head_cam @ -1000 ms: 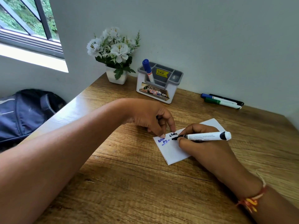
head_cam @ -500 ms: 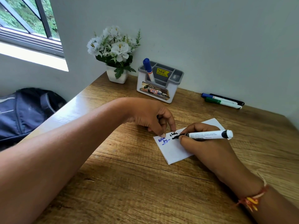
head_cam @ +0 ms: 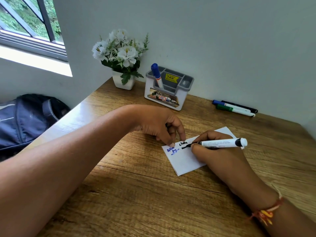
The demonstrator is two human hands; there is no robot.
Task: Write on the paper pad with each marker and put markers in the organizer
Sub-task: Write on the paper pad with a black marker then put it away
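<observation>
Head camera: the right hand (head_cam: pixel 220 159) curls round a white marker with a black band near its back end (head_cam: pixel 222 143). Its nib touches the small white paper pad (head_cam: pixel 184 161) at the end of the second line of black scribble (head_cam: pixel 183 144) (blue writing (head_cam: pixel 172 150) sits further left). The left hand (head_cam: pixel 153 124) pins the pad's upper-left edge with two bent fingertips, gripping nothing. The pad lies flat on the wood-grain table (head_cam: pixel 136 194). Beyond it, a white-and-grey plastic organizer (head_cam: pixel 169 95) stands near the wall with a blue-capped marker (head_cam: pixel 156 74) tilted in its left compartment. Three loose markers (head_cam: pixel 234 107) lie together along the wall, well to its right.
</observation>
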